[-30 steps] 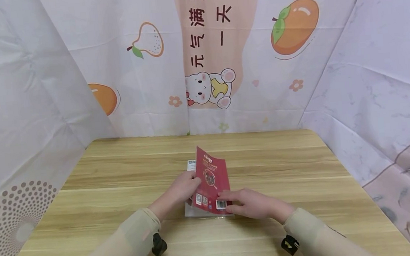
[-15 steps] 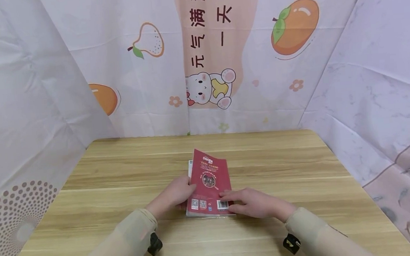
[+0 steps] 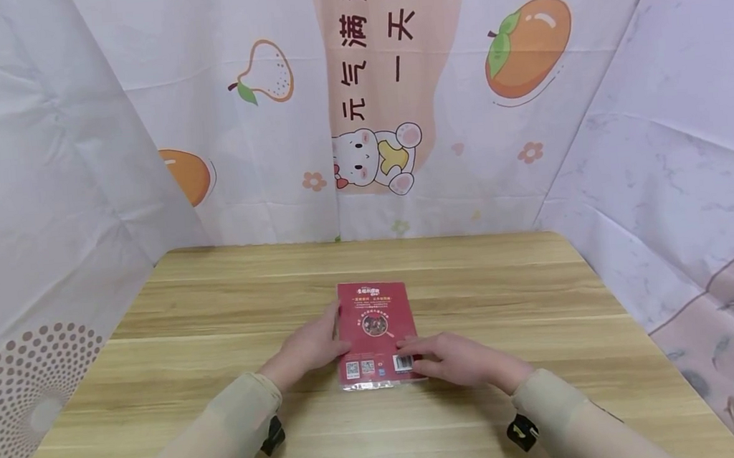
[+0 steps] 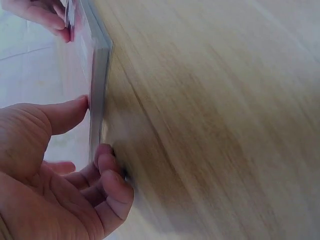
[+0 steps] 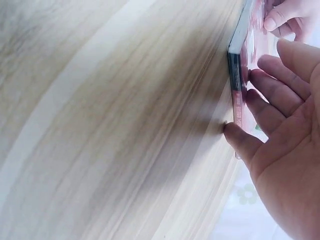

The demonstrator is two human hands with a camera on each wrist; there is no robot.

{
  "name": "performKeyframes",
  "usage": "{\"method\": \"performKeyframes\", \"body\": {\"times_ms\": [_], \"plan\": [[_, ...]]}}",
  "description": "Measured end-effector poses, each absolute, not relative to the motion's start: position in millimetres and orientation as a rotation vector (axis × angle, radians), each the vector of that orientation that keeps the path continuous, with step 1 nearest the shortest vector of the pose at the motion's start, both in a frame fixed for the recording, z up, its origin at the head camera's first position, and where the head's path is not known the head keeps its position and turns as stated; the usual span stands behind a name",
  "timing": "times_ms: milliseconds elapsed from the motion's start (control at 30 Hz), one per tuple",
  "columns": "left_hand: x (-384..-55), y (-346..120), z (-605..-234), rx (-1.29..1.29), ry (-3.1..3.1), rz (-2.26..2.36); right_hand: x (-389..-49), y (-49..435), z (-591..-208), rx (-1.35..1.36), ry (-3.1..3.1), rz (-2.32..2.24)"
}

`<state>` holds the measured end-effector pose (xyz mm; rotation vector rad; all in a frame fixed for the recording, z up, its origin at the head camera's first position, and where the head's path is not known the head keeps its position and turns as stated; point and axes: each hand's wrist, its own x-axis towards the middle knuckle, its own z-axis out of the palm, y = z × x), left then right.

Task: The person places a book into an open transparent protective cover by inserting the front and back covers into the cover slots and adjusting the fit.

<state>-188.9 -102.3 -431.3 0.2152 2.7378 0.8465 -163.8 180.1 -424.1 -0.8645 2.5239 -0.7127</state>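
A book (image 3: 374, 315) with a red back cover lies closed and flat on the wooden table, a barcode and QR codes along its near end. My left hand (image 3: 309, 342) is at its left edge. The left wrist view shows the thumb (image 4: 75, 110) on the cover's rim and the other fingers curled against the page edges (image 4: 100, 65). My right hand (image 3: 450, 357) rests on the lower right corner, fingers over the barcode. In the right wrist view, its fingers (image 5: 272, 92) lie loosely spread on the cover by the spine, with the little finger down beside the spine.
The wooden table (image 3: 216, 291) extends around the book on all sides. Behind it hangs a printed fabric backdrop (image 3: 257, 151) with fruit and a cartoon bear; more fabric panels stand at left and right. Each wrist carries a black camera strap.
The raised red back cover has come down flat over the pages, with my left hand shifting left and lowering to the book's edge. My right hand stays at the lower right corner.
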Motion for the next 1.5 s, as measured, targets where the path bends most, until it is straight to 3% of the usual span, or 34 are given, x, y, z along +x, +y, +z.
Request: {"method": "performKeyframes", "body": {"times_ms": [333, 733, 1133, 1500], "plan": [[-194, -102, -436, 0.310, 2.875, 0.548, -170, 178, -431, -0.653, 2.679, -0.805], [-197, -104, -435, 0.398, 2.849, 0.570, -172, 167, -429, -0.400, 2.734, -0.788], [-197, -107, -437, 0.429, 2.862, 0.491, -169, 153, -418, 0.002, 2.300, -1.495], [-194, -111, -438, 0.486, 2.864, 0.433, -171, 155, -415, 0.014, 2.037, -1.791]]}}
